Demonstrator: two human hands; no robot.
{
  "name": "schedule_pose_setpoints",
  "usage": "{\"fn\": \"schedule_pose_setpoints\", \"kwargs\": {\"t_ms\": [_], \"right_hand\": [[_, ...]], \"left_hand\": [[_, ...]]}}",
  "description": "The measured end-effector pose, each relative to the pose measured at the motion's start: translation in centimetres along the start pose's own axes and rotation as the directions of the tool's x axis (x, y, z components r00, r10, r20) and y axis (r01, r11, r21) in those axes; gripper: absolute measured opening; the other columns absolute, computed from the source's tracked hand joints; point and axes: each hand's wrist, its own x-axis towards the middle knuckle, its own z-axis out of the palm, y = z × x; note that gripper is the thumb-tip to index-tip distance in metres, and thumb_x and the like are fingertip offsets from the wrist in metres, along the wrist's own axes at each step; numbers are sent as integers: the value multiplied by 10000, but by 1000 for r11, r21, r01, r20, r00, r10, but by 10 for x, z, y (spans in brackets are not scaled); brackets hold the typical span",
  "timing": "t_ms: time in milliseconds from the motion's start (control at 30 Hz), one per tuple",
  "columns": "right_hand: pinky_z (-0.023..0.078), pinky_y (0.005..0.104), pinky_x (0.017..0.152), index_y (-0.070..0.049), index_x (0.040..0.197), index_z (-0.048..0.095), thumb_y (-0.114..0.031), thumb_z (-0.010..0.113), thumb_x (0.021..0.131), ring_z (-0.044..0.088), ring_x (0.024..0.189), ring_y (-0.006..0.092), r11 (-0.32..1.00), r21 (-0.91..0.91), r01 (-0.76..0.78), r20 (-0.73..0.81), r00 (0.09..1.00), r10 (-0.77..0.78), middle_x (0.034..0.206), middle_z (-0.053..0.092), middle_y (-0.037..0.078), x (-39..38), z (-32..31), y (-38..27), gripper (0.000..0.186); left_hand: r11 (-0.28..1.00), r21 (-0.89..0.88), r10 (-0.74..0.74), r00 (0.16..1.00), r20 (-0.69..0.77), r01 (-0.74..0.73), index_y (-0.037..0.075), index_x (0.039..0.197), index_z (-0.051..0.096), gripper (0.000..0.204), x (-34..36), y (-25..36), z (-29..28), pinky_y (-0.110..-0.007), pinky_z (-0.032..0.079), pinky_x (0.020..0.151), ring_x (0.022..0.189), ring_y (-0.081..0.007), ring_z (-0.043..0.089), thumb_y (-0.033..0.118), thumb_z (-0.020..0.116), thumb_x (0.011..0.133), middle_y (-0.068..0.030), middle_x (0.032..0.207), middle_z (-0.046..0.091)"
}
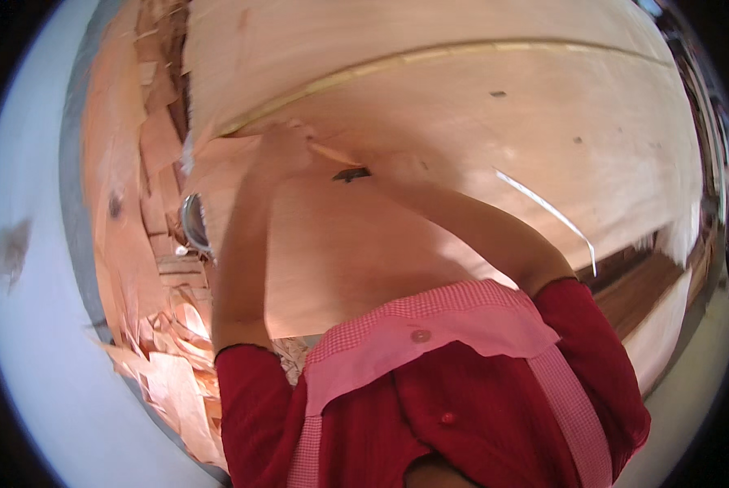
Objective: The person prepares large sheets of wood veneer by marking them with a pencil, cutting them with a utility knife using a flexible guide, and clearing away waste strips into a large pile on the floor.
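Both my forearms reach forward over a large sheet of pale reddish wood veneer (478,114). My left hand (281,150) is at the edge of a smaller veneer piece (332,260) that lies on top. Its fingers are curled around a thin pale wood sliver (333,154). My right hand (385,177) rests low on the veneer just right of a dark knot hole (351,173). It blends with the wood, so its fingers are unclear. A pale seam line (429,55) curves across the big sheet.
A heap of torn veneer scraps (157,163) lies to the left, with more near my left elbow (177,358). A round metal object (192,224) sits at the heap's edge. A thin white strip (543,207) lies on the sheet at right. Pale floor (31,342) is at far left.
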Motion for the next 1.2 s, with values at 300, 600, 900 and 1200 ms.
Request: {"fn": "schedule_pose_setpoints", "kwargs": {"t_ms": [300, 600, 900, 1200], "right_hand": [[465, 352, 684, -120, 959, 593, -157, 578, 768, 573, 834, 241, 948, -6, -320, -189, 931, 313, 937, 565, 80, -124, -9, 98, 195], [513, 290, 634, -109, 896, 618, -10, 576, 668, 572, 807, 187, 891, -437, -124, -530, 836, -144, 862, 572, 20, -171, -41, 169, 252], [423, 241, 469, -4, 995, 496, -125, 556, 813, 530, 524, 124, 461, 827, -323, 159, 920, 359, 682, 586, 83, -48, -49, 18, 227], [376, 227, 440, 13, 835, 567, -139, 531, 839, 526, 534, 133, 300, 929, -219, 89, 915, 393, 679, 587, 85, 43, -20, -14, 156]], "left_hand": [[993, 9, -116, 988, -103, 117, 113, 953, 630, 201, -5, 10, 13, -402, 436, 748, 827, -254, 577, 197, 545, 792, -107, 898, 606], [983, 124, -115, 977, -181, 138, 104, 806, 597, 119, -7, 23, 32, -402, 402, 805, 869, -265, 565, 141, 502, 743, -44, 880, 594], [986, -64, -162, 964, -208, 152, 109, 1041, 569, 272, -16, 19, 45, -385, 418, 852, 1028, -259, 494, 139, 477, 788, -63, 1082, 537], [985, -74, -171, 953, -252, 157, 79, 1104, 533, 323, -20, 34, 40, -390, 406, 868, 1077, -292, 458, 175, 504, 796, -66, 1158, 499]]}}
